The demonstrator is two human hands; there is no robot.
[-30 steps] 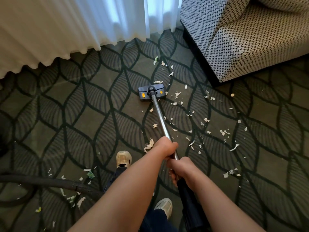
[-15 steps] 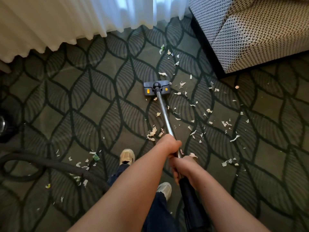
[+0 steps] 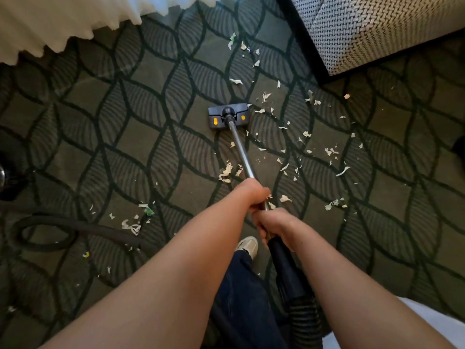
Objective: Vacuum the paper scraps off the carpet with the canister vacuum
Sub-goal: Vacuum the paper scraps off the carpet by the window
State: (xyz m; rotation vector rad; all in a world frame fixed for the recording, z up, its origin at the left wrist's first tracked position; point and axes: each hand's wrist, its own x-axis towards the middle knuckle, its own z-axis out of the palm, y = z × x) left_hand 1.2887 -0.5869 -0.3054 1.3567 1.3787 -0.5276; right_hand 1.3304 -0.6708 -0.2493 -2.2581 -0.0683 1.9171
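Observation:
A grey floor head point(image 3: 228, 116) with two orange buttons lies flat on the patterned carpet point(image 3: 105, 137). A metal wand point(image 3: 242, 152) runs from it back to my hands. My left hand point(image 3: 253, 193) grips the wand higher up. My right hand point(image 3: 273, 224) grips it just behind, where the black handle point(image 3: 286, 263) begins. White paper scraps point(image 3: 304, 147) lie scattered mostly right of the wand, with a clump point(image 3: 226, 171) just left of it and more point(image 3: 130, 224) at the left by the hose.
A woven-pattern armchair point(image 3: 377, 34) stands at the top right. White curtain point(image 3: 63, 18) hangs along the top left. The black hose point(image 3: 50, 231) loops on the carpet at the left; a dark object point(image 3: 10, 170) sits at the left edge. My shoe point(image 3: 247, 245) is under my hands.
The floor head has been pulled back toward me, away from the curtain and the far scraps. The view has shifted back with it, and my hands keep their grip.

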